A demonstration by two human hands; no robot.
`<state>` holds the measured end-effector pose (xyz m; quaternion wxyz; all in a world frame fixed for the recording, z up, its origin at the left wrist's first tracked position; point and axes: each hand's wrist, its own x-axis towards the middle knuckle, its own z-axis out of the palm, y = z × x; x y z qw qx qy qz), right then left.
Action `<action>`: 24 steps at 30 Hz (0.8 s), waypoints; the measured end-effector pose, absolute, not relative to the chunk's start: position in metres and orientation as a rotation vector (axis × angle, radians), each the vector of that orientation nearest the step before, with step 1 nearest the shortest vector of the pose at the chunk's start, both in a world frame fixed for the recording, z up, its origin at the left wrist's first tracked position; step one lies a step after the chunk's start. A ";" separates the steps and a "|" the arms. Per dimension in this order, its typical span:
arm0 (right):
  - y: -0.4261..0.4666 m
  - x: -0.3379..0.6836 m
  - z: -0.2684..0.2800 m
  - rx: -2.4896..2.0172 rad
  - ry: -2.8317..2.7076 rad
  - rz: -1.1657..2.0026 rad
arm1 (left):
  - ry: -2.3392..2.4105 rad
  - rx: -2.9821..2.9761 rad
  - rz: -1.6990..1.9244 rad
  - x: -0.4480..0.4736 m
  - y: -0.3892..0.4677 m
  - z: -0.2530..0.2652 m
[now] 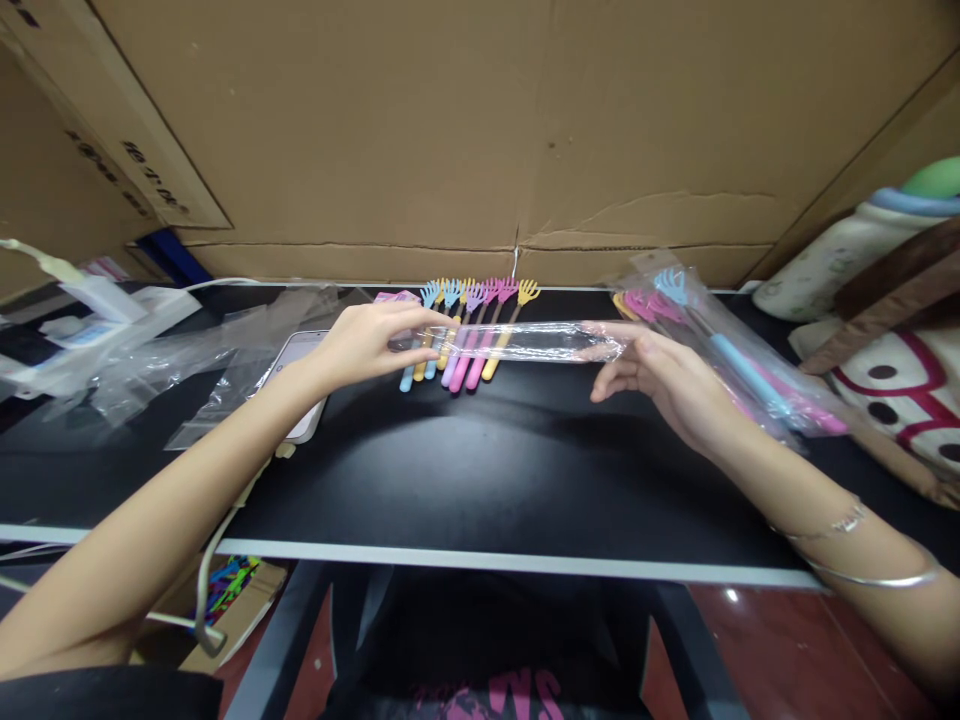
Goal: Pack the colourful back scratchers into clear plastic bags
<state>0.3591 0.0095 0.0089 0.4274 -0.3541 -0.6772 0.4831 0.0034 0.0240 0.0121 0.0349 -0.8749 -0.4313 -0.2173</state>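
Note:
A long clear plastic bag (517,342) is stretched level between my two hands above the black table. My left hand (375,340) pinches its left end between thumb and fingers. At the other end my right hand (652,375) has fingers at or inside the bag, thumb and fingertips curled around it. Behind the bag lies a row of back scratchers (480,370) with claw-shaped heads in blue, yellow, purple and pink, handles toward me. Right of them, partly behind my right hand, bagged back scratchers (727,350) are piled up.
Loose clear bags (217,360) and a phone (304,425) lie on the left, near a white power strip (127,330) with cables. A plush toy (900,390) and a pale bottle (832,255) stand at right. Cardboard (480,130) walls the back. Below the table's edge (480,560) sits a box (240,620).

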 end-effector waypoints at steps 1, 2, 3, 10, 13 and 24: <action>0.009 0.358 0.009 -0.888 -1.700 1.205 | -1.327 -2.685 -0.668 0.003 0.024 0.012; 0.008 0.358 0.009 -0.895 -1.711 1.204 | -1.325 -2.684 -0.670 0.003 0.024 0.012; 0.008 0.357 0.009 -0.901 -1.720 1.204 | -1.320 -2.683 -0.673 0.003 0.024 0.011; 0.007 0.356 0.007 -0.918 -1.779 1.190 | -1.283 -2.631 -0.693 0.003 0.027 0.010; 0.006 0.355 0.007 -0.927 -1.808 1.158 | -1.231 -2.625 -0.672 0.006 0.032 0.012; -0.001 0.348 0.001 -0.879 -2.202 0.754 | -0.867 -2.597 -0.472 0.044 0.041 0.022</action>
